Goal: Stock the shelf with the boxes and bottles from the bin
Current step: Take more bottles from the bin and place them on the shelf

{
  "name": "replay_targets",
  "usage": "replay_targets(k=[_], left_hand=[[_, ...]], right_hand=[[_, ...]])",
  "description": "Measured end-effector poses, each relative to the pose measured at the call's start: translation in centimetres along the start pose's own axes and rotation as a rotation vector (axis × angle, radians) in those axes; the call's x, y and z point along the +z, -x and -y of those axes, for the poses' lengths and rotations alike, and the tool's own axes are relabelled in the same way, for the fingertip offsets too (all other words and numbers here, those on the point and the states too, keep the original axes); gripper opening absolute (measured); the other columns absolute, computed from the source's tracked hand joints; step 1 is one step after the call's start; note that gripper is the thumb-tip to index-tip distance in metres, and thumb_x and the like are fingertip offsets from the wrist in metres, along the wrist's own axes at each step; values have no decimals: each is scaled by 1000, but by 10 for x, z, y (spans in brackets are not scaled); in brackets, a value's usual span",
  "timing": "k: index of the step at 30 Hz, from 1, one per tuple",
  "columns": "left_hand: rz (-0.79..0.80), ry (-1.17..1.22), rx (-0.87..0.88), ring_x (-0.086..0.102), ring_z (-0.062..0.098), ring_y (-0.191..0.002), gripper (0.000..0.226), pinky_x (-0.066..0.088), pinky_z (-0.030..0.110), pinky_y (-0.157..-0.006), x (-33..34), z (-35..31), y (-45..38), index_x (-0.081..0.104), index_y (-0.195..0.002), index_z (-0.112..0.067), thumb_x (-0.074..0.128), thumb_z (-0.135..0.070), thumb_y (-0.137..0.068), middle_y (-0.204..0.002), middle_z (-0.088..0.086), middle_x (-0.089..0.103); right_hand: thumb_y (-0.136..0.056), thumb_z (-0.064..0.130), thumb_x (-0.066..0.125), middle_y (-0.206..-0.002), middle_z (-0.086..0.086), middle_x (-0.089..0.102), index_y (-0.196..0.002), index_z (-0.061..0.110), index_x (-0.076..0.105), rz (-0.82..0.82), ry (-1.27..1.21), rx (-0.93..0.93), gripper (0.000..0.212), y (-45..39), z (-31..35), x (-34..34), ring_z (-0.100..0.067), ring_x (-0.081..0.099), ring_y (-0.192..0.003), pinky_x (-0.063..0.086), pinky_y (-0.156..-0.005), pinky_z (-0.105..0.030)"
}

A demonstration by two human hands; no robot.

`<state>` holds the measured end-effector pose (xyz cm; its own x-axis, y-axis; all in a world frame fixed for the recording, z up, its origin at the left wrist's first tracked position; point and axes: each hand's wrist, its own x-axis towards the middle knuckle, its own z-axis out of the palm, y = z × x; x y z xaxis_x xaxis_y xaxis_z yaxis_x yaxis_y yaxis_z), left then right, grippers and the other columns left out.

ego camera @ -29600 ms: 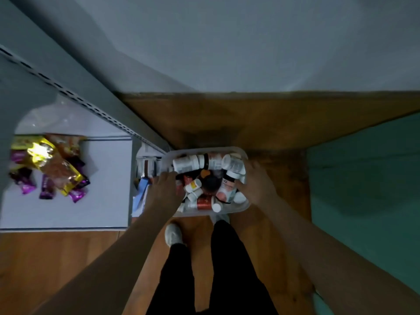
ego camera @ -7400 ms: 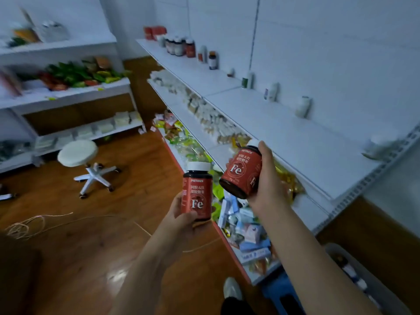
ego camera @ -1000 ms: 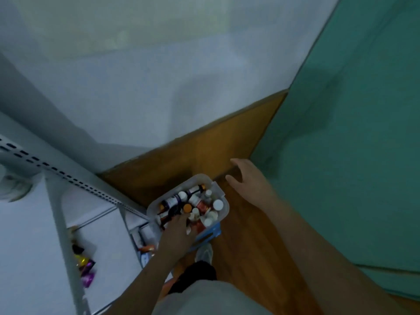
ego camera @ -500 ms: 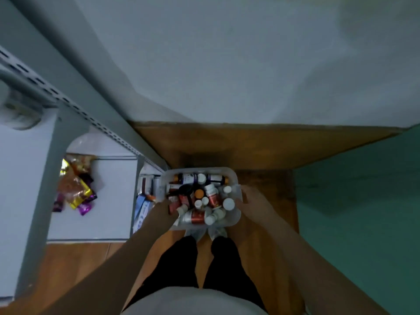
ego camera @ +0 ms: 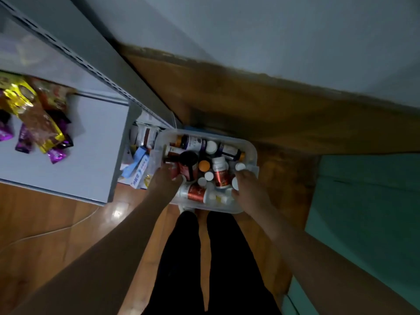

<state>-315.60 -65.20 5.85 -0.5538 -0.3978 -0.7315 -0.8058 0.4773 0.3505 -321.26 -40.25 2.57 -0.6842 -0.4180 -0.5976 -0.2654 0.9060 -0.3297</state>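
A translucent plastic bin (ego camera: 251, 148) sits on the wooden floor in front of my feet. It holds several bottles, among them a red bottle with a dark lid (ego camera: 188, 165), a red-and-white bottle (ego camera: 220, 172) and a purple-labelled bottle (ego camera: 193, 142). My left hand (ego camera: 164, 181) reaches into the bin's left side, its fingers curled round a small red bottle (ego camera: 174, 172). My right hand (ego camera: 248, 189) is inside the right side, fingers bent down among white-capped bottles (ego camera: 240, 166); its grip is hidden.
The white shelf (ego camera: 95, 137) at the left carries shiny snack packets (ego camera: 34, 114). Below it lie blue and white boxes (ego camera: 138, 165). A slotted grey upright (ego camera: 91, 64) runs diagonally. A green mat (ego camera: 363, 201) lies to the right. My legs (ego camera: 204, 258) stand just behind the bin.
Both hands have moved from the bin's outer edges into the bin among the bottles. The view has dropped closer to the bin.
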Motion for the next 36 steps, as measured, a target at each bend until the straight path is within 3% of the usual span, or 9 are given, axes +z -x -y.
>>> replay_targets(k=[2, 5, 10, 15, 19, 24, 31, 34, 36], left_hand=[[-36, 25, -13, 63, 33, -102, 51, 49, 38, -82, 6, -2, -11, 61, -109, -6, 56, -44, -76, -105, 16, 67], [-87, 17, 14, 59, 35, -110, 43, 49, 42, -89, 17, -5, -23, 56, -123, -7, 65, -28, -87, -120, 17, 62], [-97, -73, 98, 47, 33, -126, 66, 41, 46, -102, 34, -7, -42, 46, -138, -12, 72, -39, -84, -138, 14, 47], [-163, -143, 87, 41, 35, -130, 74, 38, 48, -106, 49, -8, -60, 46, -139, -15, 74, -50, -79, -136, 15, 45], [-171, -91, 69, 48, 32, -124, 72, 45, 51, -102, 45, -7, -61, 54, -127, -14, 79, -52, -72, -129, 10, 51], [-157, 91, -7, 58, 26, -112, 79, 52, 45, -92, 29, 1, -32, 54, -123, -18, 83, -54, -60, -122, 5, 59], [-253, 515, -159, 60, 19, -95, 62, 44, 30, -75, -7, 7, 53, 53, -114, -12, 86, -38, -68, -105, 2, 62], [-237, 769, -188, 68, 24, -94, 68, 57, 41, -79, -30, 13, 98, 57, -111, -20, 84, -53, -57, -109, 7, 67], [-224, 1006, -200, 68, 32, -99, 52, 58, 48, -87, -44, 18, 128, 56, -112, -23, 85, -36, -71, -114, 15, 64]], right_hand=[[-91, 32, 61, -138, -8, 49, -142, 14, 40, 16, 9, -19, 58, -9, 1, 7, -24, 45, -128, 41, -101, -34], [-90, 33, 63, -135, -10, 52, -139, 12, 43, 40, 5, -50, 57, -23, 2, 19, -26, 48, -124, 40, -102, -36], [-88, 43, 65, -133, -13, 54, -148, 13, 32, 50, 32, -11, 74, -46, 4, 38, -30, 54, -118, 48, -96, -42], [-83, 55, 65, -117, -11, 64, -128, 13, 49, -26, 56, 71, 64, -66, 12, 49, -30, 60, -105, 48, -82, -39], [-78, 63, 67, -116, -7, 64, -120, 15, 54, -22, 75, 165, 66, -75, 20, 49, -28, 60, -107, 46, -84, -38], [-76, 55, 74, -118, -11, 63, -124, 10, 49, -22, -89, 213, 71, -64, 25, 36, -31, 60, -110, 48, -87, -40], [-71, 34, 83, -119, -9, 62, -124, 13, 50, -87, -427, 166, 67, -4, 50, 0, -26, 62, -109, 53, -92, -43], [-72, 33, 83, -119, -4, 65, -124, 15, 52, -108, -579, 162, 63, 29, 65, -21, -21, 63, -108, 54, -93, -41], [-75, 34, 82, -115, -1, 66, -124, 16, 54, -129, -659, 159, 59, 53, 80, -36, -18, 63, -106, 52, -89, -35]])
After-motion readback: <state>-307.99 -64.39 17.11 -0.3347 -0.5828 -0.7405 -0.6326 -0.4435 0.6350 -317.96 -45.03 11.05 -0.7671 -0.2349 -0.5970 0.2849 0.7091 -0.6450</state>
